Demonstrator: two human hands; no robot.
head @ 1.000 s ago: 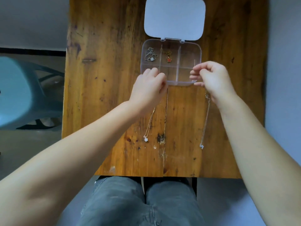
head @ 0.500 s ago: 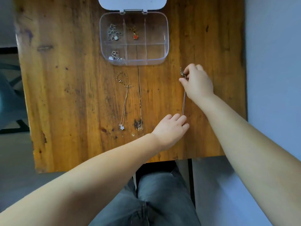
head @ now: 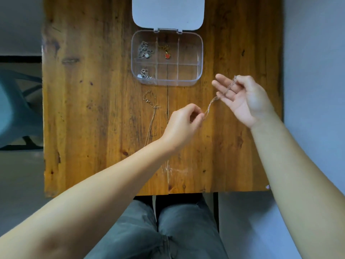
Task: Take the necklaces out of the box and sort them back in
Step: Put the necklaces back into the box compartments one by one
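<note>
A thin chain necklace [head: 211, 105] spans above the counter [head: 93, 128], pinched in the left hand [head: 183, 124] and draped over the spread fingers of the right hand [head: 242, 98], near the open box [head: 199, 58]. Light, limp and tangle-prone, it is probably best held near its ends.

Left hand [head: 183, 121] is curling into a pinch with bare forearm extended; right hand [head: 240, 99] is lying palm-up, fingers [head: 221, 85] spread.

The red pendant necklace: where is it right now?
In the head view, the red pendant necklace sits in the clear box's far-row middle compartment, right of the silver necklace.
</note>
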